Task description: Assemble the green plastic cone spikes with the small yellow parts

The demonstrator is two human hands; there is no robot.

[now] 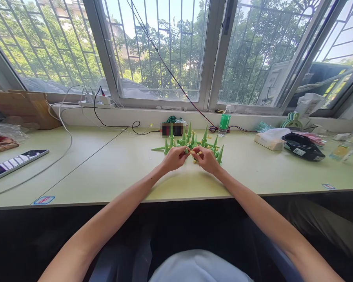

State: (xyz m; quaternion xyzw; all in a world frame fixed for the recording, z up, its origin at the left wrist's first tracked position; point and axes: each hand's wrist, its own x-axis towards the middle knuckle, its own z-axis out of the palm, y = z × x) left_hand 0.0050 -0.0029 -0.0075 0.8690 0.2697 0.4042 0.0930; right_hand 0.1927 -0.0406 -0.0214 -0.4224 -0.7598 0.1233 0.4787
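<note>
Both of my hands meet over the pale green table (111, 172), just in front of a cluster of several green cone-shaped spikes (191, 141). My left hand (174, 158) is closed in a pinch on a small green and yellow piece (187, 150). My right hand (207, 158) is closed too, its fingertips on small yellow parts (197, 154) between the two hands. Some spikes stand upright, and one (159, 149) lies flat to the left. Small yellow bits are scattered among them.
A green-labelled bottle (224, 121) stands behind the spikes. At right lie a white packet (271, 139) and a black pouch (302, 147). At left are a dark flat tablet (16, 162), a cardboard box (26, 105), a power strip (97, 102) and trailing cables. Barred windows rise behind.
</note>
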